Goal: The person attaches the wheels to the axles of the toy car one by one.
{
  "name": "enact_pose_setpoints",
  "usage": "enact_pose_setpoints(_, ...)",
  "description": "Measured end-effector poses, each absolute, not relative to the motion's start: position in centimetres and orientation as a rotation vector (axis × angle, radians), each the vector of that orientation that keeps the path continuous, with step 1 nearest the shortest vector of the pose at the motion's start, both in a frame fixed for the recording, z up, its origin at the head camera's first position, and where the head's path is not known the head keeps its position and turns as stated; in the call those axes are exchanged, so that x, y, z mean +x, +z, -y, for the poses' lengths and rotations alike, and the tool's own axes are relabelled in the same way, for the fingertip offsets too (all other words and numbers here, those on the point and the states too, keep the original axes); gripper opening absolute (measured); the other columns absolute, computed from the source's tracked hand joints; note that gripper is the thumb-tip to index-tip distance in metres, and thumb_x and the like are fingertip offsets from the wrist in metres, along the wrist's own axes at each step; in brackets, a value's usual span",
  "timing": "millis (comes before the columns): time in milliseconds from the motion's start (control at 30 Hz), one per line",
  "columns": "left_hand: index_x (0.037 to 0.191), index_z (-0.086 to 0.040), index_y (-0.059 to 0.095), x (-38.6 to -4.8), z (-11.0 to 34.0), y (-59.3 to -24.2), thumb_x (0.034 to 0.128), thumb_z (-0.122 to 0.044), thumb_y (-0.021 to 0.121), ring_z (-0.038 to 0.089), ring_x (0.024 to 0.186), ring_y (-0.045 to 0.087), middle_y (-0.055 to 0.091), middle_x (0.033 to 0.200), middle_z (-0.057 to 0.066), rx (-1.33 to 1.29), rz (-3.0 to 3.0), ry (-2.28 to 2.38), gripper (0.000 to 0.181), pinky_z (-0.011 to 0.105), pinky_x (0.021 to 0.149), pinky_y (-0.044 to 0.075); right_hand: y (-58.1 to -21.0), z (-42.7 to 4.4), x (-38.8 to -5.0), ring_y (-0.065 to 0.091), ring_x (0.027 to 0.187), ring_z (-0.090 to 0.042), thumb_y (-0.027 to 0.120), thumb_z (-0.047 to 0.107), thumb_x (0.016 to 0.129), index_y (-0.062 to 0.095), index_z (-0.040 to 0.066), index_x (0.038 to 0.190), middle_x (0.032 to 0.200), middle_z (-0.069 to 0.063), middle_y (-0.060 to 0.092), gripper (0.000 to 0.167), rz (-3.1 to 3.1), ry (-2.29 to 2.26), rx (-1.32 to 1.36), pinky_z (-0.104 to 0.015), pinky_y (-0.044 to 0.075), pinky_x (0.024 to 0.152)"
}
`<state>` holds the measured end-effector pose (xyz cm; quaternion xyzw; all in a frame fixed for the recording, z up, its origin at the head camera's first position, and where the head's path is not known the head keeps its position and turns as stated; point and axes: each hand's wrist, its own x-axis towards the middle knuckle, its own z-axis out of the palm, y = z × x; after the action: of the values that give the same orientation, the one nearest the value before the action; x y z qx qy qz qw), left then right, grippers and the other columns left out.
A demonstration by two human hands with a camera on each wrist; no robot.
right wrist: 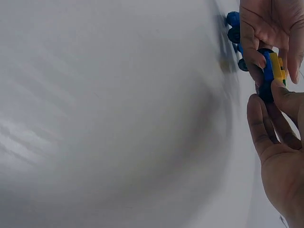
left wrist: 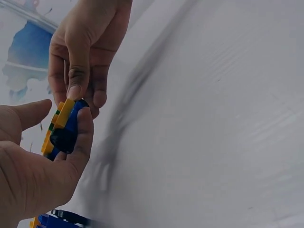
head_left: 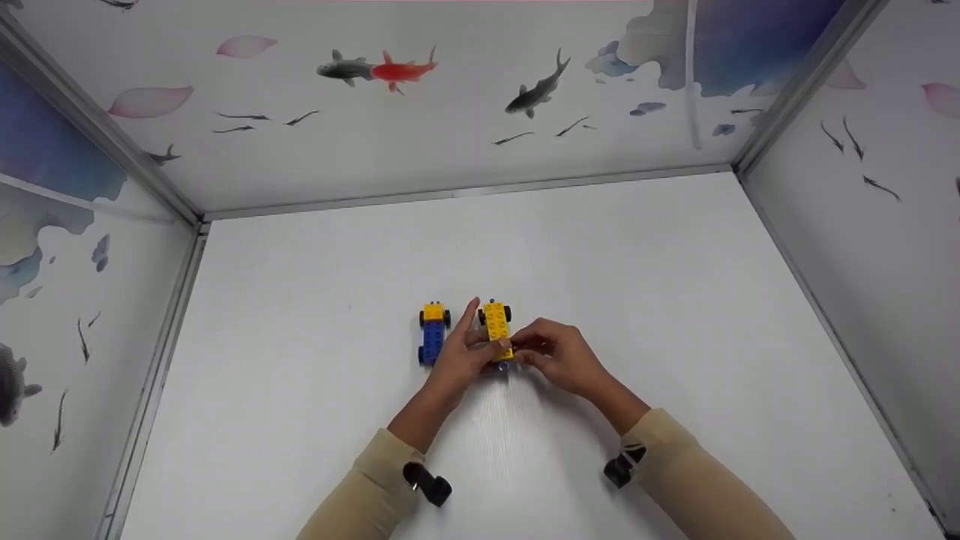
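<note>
A toy car (head_left: 496,319) with a yellow studded top, a blue base and black wheels is in my left hand (head_left: 457,364), its fingers around the car's side and underside. Thumb and fingers of my right hand (head_left: 562,356) pinch the car's near right corner, by a black wheel (right wrist: 266,92). The fingers partly cover that wheel. To the left of my left hand, a second toy car (head_left: 433,337) stands on the table, blue with a yellow block at its far end. Part of this second car also shows at the bottom of the left wrist view.
The white table (head_left: 637,285) is enclosed by white panels (head_left: 465,150) printed with fish and petals, with metal rails (head_left: 480,192) along the edges. Black devices (head_left: 427,484) are strapped at both sleeve cuffs.
</note>
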<state>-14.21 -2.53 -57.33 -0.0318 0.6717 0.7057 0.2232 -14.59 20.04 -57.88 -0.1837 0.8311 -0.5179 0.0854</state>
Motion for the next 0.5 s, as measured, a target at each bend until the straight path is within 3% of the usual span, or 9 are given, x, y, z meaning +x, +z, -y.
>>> enact_pose_setpoints(133, 0.179, -0.030, 0.016, -14.0, 2.4, -57.2, 0.1075, -0.027, 0.073, 0.032, 0.141, 0.066, 0.058, 0.161, 0.022, -0.134, -1.914, 1.891, 0.092, 0.044, 0.116, 0.059, -58.3, -19.9, -14.7, 0.077, 0.109, -0.021, 0.079, 0.007, 0.102, 0.080, 0.013, 0.123, 0.120, -0.006, 0.080, 0.022, -2.525, -1.472, -0.514, -0.027, 0.065, 0.092)
enact_pose_setpoints(333, 0.179, -0.029, 0.019, -13.3, 2.0, -56.4, 0.1084, -0.022, 0.070, 0.035, 0.152, 0.058, 0.053, 0.168, 0.018, -0.184, -1.998, 1.834, 0.087, 0.047, 0.119, 0.056, -58.5, -19.6, -14.8, 0.077, 0.108, -0.021, 0.080, 0.007, 0.101, 0.078, 0.010, 0.125, 0.121, -0.006, 0.081, 0.023, -2.605, -1.391, -0.424, -0.037, 0.066, 0.097)
enact_pose_setpoints(500, 0.179, -0.031, 0.020, -12.5, 1.7, -55.6, 0.1095, -0.025, 0.069, 0.035, 0.161, 0.047, 0.044, 0.175, 0.017, -0.162, -2.112, 1.739, 0.085, 0.056, 0.127, 0.047, -58.8, -19.5, -14.9, 0.077, 0.109, -0.022, 0.079, 0.006, 0.101, 0.079, 0.010, 0.124, 0.121, -0.007, 0.081, 0.024, -2.651, -1.332, -0.438, -0.043, 0.066, 0.099)
